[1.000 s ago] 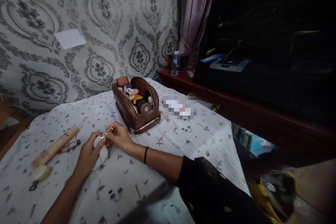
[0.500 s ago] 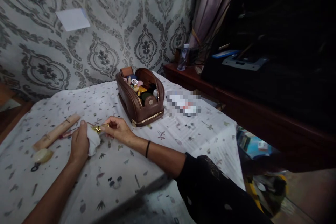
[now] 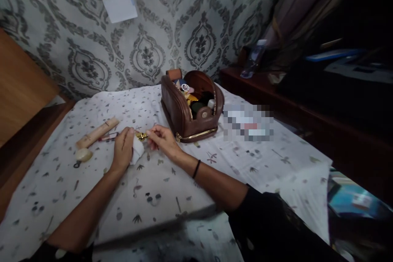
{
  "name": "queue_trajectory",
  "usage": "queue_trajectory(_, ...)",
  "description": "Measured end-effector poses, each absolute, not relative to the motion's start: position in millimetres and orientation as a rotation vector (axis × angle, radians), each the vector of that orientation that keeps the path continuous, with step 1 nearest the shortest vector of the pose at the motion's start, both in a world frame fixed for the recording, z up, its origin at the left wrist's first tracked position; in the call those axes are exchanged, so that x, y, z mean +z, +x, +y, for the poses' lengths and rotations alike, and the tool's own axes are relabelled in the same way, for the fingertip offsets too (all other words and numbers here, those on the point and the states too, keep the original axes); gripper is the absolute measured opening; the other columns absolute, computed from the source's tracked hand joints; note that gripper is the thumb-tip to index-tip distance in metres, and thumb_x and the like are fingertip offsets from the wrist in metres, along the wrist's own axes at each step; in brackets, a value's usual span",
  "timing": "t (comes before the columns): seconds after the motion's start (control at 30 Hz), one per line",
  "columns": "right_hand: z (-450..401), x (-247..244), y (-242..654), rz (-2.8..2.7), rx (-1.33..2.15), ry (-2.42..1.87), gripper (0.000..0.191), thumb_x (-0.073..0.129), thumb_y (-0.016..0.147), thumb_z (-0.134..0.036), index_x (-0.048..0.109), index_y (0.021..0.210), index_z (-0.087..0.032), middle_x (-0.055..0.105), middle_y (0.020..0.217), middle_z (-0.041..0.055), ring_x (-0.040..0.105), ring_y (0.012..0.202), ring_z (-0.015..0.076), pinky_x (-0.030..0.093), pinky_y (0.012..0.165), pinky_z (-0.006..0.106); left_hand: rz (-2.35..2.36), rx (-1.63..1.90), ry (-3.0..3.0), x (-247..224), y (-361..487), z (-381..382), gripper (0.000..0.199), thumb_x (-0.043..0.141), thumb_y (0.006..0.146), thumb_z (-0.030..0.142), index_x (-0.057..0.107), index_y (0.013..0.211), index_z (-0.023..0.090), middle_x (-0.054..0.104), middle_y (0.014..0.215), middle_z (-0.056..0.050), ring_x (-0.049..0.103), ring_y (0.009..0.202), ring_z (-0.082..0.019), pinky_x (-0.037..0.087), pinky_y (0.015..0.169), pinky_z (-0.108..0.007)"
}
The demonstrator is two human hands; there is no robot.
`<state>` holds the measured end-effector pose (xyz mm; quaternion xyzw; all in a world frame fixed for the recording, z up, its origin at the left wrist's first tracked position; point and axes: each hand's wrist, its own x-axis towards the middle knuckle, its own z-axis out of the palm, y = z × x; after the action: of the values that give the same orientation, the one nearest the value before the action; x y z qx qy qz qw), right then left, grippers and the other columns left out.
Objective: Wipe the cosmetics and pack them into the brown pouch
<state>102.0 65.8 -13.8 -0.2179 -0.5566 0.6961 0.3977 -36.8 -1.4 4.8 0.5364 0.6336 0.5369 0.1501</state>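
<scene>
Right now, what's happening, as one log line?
left hand: holds white cloth | right hand: holds gold-coloured item | brown bag: open

You work in dim light. Nearer you than your fingers (image 3: pixel 154 132), a soft shadow crosses the printed cloth (image 3: pixel 159 180); to their right, a pixelated patch (image 3: pixel 248 123) masks detail, and the far bottle (image 3: pixel 254 59) looks smeared.

Two hands (image 3: pixel 123 149), one white wad (image 3: pixel 138 151), one bag (image 3: pixel 175 108), one wristband (image 3: pixel 196 169).
</scene>
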Motion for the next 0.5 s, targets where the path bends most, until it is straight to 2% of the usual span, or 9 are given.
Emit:
queue_trajectory(0.17, 66.1, -12.1, 102.8, -1.328, 1.796, -0.562, 0.052, 0.073, 0.067, -0.067, 0.053, 0.077, -0.02, 0.059, 0.057, -0.0057, 0.051, 0.043, 0.008, 0.037, 0.04, 0.019, 1.808, 1.448, 1.631, 3.5, -37.9, -1.0, 0.03, 0.044, 0.096, 0.045, 0.055, 0.082, 0.021, 0.054, 0.069, 0.003, 0.049, 0.065, -0.015, 0.04, 0.062, -0.026)
queue_trajectory(0.23, 67.0, -11.5, 103.6, -1.274, 1.804, -0.586, 0.051, 0.074, 0.066, -0.066, 0.053, 0.078, -0.02, 0.06, 0.057, -0.0057, 0.053, 0.044, 0.0084, 0.037, 0.041, 0.019, 1.793, 1.372, 1.72, 3.9, -37.9, -1.4, 0.024, 0.053, 0.091, 0.044, 0.058, 0.095, 0.02, 0.061, 0.08, 0.001, 0.055, 0.072, -0.016, 0.043, 0.068, -0.027)
queue_trajectory(0.3, 68.1, -10.7, 105.2, -1.241, 1.809, -0.613, 0.05, 0.073, 0.067, -0.065, 0.053, 0.078, -0.02, 0.06, 0.057, -0.0058, 0.052, 0.044, 0.0082, 0.036, 0.04, 0.019, 1.777, 1.286, 1.82, 4.6, -37.1, -2.5, 0.03, 0.063, 0.085, 0.04, 0.058, 0.106, 0.02, 0.066, 0.092, -0.001, 0.059, 0.082, -0.018, 0.045, 0.076, -0.028)
queue_trajectory(0.37, 68.9, -9.8, 107.0, -1.238, 1.815, -0.627, 0.049, 0.072, 0.069, -0.065, 0.052, 0.075, -0.02, 0.058, 0.055, -0.0062, 0.049, 0.042, 0.0073, 0.034, 0.039, 0.019, 1.771, 1.234, 1.889, 6.0, -35.2, -4.6, 0.032, 0.064, 0.083, 0.038, 0.058, 0.109, 0.021, 0.068, 0.099, -0.002, 0.061, 0.089, -0.019, 0.046, 0.081, -0.029)
queue_trajectory(0.5, 68.3, -8.3, 108.5, -1.256, 1.82, -0.603, 0.049, 0.072, 0.068, -0.065, 0.053, 0.074, -0.02, 0.057, 0.056, -0.0064, 0.047, 0.042, 0.0068, 0.032, 0.04, 0.019, 1.818, 1.231, 1.821, 10.3, -30.3, -8.9, 0.027, 0.058, 0.088, 0.044, 0.06, 0.101, 0.02, 0.067, 0.083, 0.0, 0.059, 0.076, -0.018, 0.044, 0.07, -0.027)
